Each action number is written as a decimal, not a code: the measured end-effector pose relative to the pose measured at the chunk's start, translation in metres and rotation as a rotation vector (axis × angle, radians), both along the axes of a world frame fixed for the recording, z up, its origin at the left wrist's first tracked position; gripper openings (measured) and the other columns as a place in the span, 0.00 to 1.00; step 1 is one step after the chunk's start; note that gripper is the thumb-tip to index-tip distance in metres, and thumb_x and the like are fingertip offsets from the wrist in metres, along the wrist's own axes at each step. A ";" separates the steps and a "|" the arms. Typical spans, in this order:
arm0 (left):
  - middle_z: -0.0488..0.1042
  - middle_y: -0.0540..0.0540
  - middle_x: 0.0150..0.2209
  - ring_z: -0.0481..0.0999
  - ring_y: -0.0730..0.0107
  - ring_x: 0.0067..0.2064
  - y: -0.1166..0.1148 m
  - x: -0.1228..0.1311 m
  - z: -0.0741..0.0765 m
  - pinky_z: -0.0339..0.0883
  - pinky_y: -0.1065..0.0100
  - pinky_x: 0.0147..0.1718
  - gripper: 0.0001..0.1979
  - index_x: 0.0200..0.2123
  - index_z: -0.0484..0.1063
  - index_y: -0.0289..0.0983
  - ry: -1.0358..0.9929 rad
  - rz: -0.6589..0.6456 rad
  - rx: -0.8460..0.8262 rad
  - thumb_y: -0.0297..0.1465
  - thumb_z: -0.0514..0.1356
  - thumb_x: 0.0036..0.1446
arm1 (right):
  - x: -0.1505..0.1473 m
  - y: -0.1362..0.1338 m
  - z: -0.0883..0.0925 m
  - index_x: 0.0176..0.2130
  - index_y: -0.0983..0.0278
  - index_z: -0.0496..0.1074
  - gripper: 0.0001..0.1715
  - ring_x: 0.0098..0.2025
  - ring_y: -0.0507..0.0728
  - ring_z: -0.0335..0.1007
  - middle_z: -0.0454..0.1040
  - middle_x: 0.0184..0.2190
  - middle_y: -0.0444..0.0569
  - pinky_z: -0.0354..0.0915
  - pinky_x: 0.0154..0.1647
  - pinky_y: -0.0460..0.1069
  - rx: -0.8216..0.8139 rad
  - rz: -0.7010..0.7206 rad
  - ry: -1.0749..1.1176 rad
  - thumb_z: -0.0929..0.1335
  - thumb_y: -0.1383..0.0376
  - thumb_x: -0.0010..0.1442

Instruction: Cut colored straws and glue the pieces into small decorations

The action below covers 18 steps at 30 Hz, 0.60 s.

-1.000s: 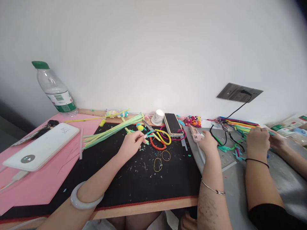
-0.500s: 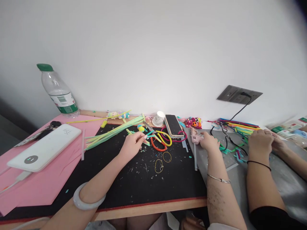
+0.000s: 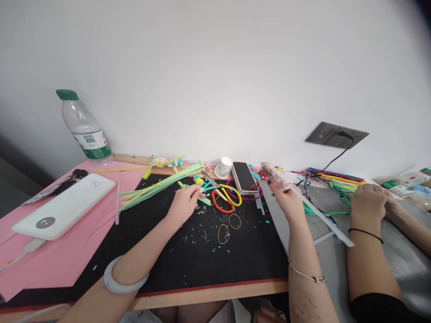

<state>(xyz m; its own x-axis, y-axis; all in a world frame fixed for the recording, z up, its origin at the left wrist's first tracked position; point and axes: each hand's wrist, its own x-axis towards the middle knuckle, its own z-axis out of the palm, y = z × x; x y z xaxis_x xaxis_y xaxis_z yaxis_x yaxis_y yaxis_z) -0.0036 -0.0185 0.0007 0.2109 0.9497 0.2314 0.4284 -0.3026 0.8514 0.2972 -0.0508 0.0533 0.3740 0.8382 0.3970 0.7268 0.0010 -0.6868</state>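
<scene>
My left hand (image 3: 183, 204), a pale bangle on its wrist, rests on the black mat (image 3: 188, 260). Its fingers are pinched on a short green pipe-cleaner piece (image 3: 204, 200). Beside it lie coloured hair ties (image 3: 222, 204) and a bundle of green pipe cleaners (image 3: 158, 185). My right hand (image 3: 288, 197), wearing a thin silver bracelet, is closed round a pink glue gun (image 3: 276, 176) and holds it above the table. The gun's nozzle points left toward the phone (image 3: 243, 176). A clear glue stick (image 3: 323, 217) juts out behind it.
A co-worker's hands (image 3: 368, 202) work on the grey mat at the right, near stacked coloured pipe cleaners (image 3: 336, 179) and a wall socket (image 3: 336, 134). A water bottle (image 3: 85, 130) and white power bank (image 3: 63, 206) sit on the pink sheet (image 3: 50, 260); a paper cup (image 3: 223, 166) lies by the wall.
My right hand has picked the pink glue gun up off the grey mat and raised it toward the wall. My left hand has barely moved.
</scene>
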 end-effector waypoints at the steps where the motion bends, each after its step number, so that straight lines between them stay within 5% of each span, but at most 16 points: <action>1: 0.74 0.51 0.22 0.67 0.74 0.19 0.000 0.000 0.000 0.59 0.73 0.25 0.14 0.28 0.71 0.37 0.017 0.004 0.015 0.35 0.50 0.61 | -0.008 0.002 -0.002 0.42 0.66 0.75 0.22 0.30 0.58 0.71 0.76 0.27 0.49 0.66 0.34 0.50 0.008 0.052 0.087 0.66 0.58 0.50; 5: 0.71 0.52 0.22 0.68 0.73 0.21 -0.001 -0.003 -0.002 0.58 0.73 0.26 0.14 0.27 0.69 0.38 0.066 0.026 0.098 0.35 0.49 0.61 | -0.041 0.007 -0.015 0.26 0.64 0.70 0.12 0.18 0.52 0.62 0.66 0.15 0.43 0.61 0.21 0.47 -0.075 0.296 0.419 0.68 0.57 0.50; 9: 0.69 0.52 0.22 0.68 0.73 0.23 0.000 -0.004 -0.001 0.57 0.73 0.26 0.14 0.26 0.65 0.38 0.103 0.042 0.148 0.35 0.48 0.62 | -0.066 0.007 -0.034 0.31 0.65 0.70 0.14 0.16 0.49 0.59 0.68 0.16 0.42 0.56 0.17 0.45 -0.197 0.525 0.556 0.68 0.55 0.52; 18: 0.69 0.51 0.25 0.68 0.71 0.25 -0.002 -0.001 0.001 0.57 0.71 0.30 0.13 0.29 0.64 0.39 0.168 -0.007 0.190 0.32 0.45 0.64 | -0.088 -0.003 -0.047 0.42 0.66 0.73 0.17 0.17 0.48 0.56 0.72 0.21 0.45 0.54 0.17 0.43 -0.348 0.613 0.451 0.66 0.61 0.55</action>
<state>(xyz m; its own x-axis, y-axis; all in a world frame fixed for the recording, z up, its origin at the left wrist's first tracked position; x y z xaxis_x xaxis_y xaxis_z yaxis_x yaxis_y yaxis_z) -0.0048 -0.0210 0.0017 0.2681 0.8910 0.3663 0.5563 -0.4536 0.6962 0.2093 -0.0538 0.0065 -0.1272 0.9919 -0.0006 0.3215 0.0407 -0.9460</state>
